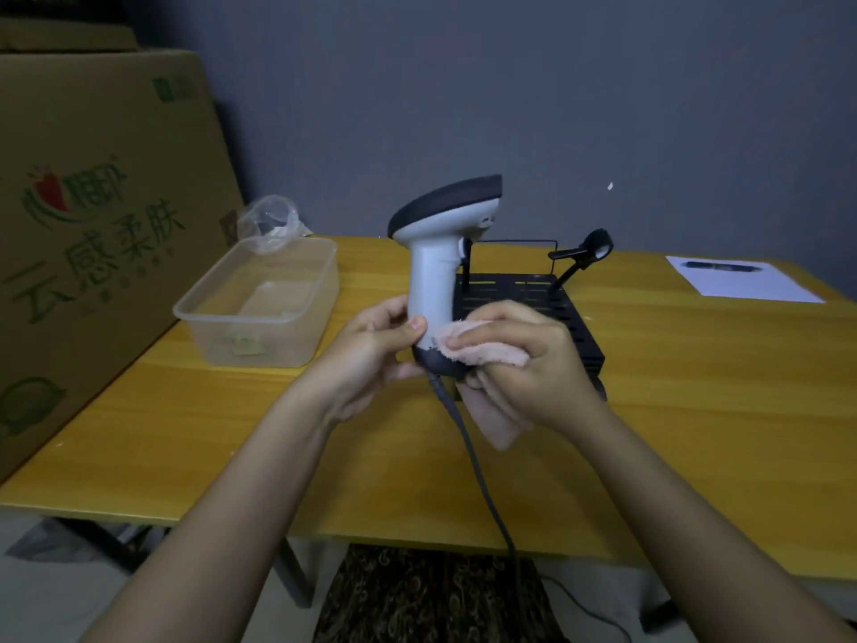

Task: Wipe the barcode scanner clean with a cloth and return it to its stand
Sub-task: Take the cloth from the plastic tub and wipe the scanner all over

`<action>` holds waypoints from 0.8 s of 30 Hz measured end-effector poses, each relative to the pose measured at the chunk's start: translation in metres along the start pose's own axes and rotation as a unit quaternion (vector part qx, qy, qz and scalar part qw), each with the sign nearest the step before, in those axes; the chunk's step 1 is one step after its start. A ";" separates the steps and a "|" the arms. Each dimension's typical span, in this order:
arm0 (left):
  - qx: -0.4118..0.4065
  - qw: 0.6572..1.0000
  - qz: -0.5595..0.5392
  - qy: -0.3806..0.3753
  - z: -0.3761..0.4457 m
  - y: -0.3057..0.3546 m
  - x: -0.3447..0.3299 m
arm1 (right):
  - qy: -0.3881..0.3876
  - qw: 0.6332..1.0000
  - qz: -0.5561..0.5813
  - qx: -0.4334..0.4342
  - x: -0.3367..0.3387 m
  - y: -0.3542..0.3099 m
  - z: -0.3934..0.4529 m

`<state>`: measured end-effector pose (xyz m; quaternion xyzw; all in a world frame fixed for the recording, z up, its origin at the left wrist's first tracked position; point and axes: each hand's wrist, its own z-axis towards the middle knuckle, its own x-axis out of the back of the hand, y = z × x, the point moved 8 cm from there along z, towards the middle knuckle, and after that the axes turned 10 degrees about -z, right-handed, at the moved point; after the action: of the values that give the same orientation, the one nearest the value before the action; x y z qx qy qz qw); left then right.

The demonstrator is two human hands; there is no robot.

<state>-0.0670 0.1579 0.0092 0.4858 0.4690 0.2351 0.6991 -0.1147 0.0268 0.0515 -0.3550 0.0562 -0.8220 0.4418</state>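
A white barcode scanner (436, 271) with a dark head stands upright in the air above the yellow table, its head pointing right. My left hand (371, 350) grips the lower handle from the left, thumb on the front. My right hand (533, 368) presses a pink cloth (482, 352) against the dark base of the handle, and part of the cloth hangs below the hand. A grey cable (477, 461) runs down from the scanner's base over the table edge. Behind the hands sits the black stand (547, 290) with its angled holder arm (589, 250).
A clear plastic tub (259, 308) stands to the left with a crumpled plastic bag (269, 222) at its far rim. A large cardboard box (92, 215) fills the left side. A white sheet with a dark pen (737, 278) lies at the far right. The table's front edge (417, 536) is near me.
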 end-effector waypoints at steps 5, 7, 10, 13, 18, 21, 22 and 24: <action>0.015 0.998 -0.039 -0.046 0.000 -0.002 -0.007 | 0.101 0.981 0.111 -0.120 0.009 0.016 0.013; 0.009 0.998 -0.048 -0.047 0.001 0.001 -0.005 | 0.087 0.982 0.117 -0.119 0.002 0.012 0.006; 0.005 0.998 -0.034 -0.052 0.000 0.003 -0.006 | 0.103 0.979 0.132 -0.116 0.004 0.013 0.010; -0.003 0.998 -0.047 -0.036 0.002 0.004 -0.002 | 0.091 0.983 0.124 -0.100 0.000 0.012 0.013; 0.006 0.998 -0.064 -0.019 0.004 -0.003 0.005 | 0.029 0.996 0.044 -0.078 0.009 0.024 -0.003; 0.021 0.997 -0.072 -0.032 0.007 -0.007 -0.002 | 0.084 0.965 0.125 -0.215 0.027 0.050 0.002; 0.025 0.996 -0.079 -0.037 0.008 -0.007 -0.005 | 0.079 0.956 0.137 -0.246 0.028 0.055 0.003; 0.030 0.994 -0.096 -0.044 0.010 -0.008 -0.010 | 0.045 0.952 0.124 -0.275 0.026 0.060 0.004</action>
<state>-0.0642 0.1420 0.0072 0.4693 0.4891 0.1317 0.7233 -0.0803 -0.0285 0.0435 -0.4154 0.3432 -0.7285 0.4229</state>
